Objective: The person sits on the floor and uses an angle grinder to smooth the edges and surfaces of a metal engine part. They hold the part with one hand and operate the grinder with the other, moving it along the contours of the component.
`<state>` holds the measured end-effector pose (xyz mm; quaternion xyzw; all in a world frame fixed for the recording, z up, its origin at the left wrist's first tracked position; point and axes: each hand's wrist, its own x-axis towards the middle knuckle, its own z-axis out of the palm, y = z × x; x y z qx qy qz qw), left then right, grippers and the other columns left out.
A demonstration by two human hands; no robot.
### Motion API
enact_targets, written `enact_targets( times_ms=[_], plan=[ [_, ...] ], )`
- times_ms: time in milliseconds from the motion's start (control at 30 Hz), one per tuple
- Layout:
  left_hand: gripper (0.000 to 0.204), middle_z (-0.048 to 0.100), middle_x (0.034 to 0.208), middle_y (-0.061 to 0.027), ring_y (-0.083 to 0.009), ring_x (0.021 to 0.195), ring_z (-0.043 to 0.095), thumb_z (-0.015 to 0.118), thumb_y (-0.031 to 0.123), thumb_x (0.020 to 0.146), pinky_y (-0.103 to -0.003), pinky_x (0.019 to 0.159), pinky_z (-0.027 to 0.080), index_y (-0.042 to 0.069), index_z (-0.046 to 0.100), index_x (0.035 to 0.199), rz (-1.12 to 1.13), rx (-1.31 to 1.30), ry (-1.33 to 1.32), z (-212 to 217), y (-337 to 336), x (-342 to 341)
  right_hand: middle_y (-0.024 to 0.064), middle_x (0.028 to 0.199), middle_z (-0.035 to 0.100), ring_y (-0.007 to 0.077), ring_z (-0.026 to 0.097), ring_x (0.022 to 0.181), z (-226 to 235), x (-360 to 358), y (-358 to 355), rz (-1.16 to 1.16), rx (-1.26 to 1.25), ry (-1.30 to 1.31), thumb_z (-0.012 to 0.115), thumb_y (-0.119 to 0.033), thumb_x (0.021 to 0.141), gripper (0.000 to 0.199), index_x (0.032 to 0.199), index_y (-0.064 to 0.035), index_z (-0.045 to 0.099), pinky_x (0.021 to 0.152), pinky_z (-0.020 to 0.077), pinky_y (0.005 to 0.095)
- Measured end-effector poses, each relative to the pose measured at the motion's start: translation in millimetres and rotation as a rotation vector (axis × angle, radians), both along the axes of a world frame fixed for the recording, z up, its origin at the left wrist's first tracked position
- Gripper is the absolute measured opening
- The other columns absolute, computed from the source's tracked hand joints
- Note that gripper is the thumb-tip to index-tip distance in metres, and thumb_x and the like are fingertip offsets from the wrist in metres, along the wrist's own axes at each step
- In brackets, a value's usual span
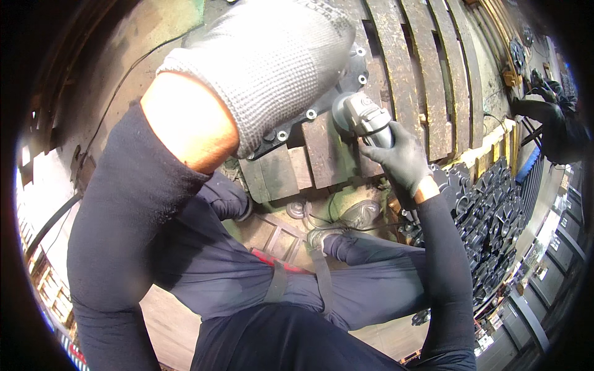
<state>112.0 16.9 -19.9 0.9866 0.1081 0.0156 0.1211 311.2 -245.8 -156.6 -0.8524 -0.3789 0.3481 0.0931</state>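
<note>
My right hand (pixel 405 154), in a dark grey glove, is wrapped round the body of a grey angle grinder (pixel 369 119). The grinder's disc end sits next to the edge of a dark metal casting (pixel 296 122), which has several bright-ringed bolt holes along its rim. Close to the camera, my left hand (pixel 266 68) wears a pale grey knitted glove and reaches over the casting, covering much of it. Its fingers are hidden or overexposed, so what they touch does not show. Beneath the casting lie worn wooden slats (pixel 328 154).
To the right is a heap of dark castings (pixel 489 216) beside a yellowish wooden frame (pixel 492 148). A black cable (pixel 120 86) runs along the floor at left. My shoes (pixel 361 214) stand in front of the slats. Another person (pixel 547 111) is at the far right.
</note>
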Motion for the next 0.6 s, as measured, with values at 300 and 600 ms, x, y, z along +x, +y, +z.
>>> enact_targets(
  times_ms=[300, 600],
  plan=[
    [0.017, 0.075, 0.080, -0.0200, -0.0393, 0.075, 0.078, 0.065, 0.013, 0.100, -0.048, 0.068, 0.063, -0.002, 0.069, 0.107, -0.048, 0.038, -0.080, -8.9, 1.3, -1.6, 0.0271, 0.123, 0.081, 0.0435, 0.078, 0.119, 0.7, -1.7, -2.6, -0.033, -0.010, 0.029, 0.095, -0.047, 0.083, 0.077, 0.142, -0.0038, 0.071, 0.104, 0.0597, 0.0506],
    [0.038, 0.082, 0.099, -0.0162, -0.0347, 0.093, 0.081, 0.067, 0.040, 0.113, -0.047, 0.092, 0.063, 0.007, 0.080, 0.128, 0.141, 0.012, 0.011, -11.3, -6.5, 2.2, 0.0238, 0.128, 0.081, 0.0405, 0.079, 0.120, 13.9, 11.7, -28.6, -0.074, -0.045, -0.027, 0.096, -0.046, 0.083, 0.078, 0.144, -0.0058, 0.071, 0.104, 0.0602, 0.0486]
  ],
)
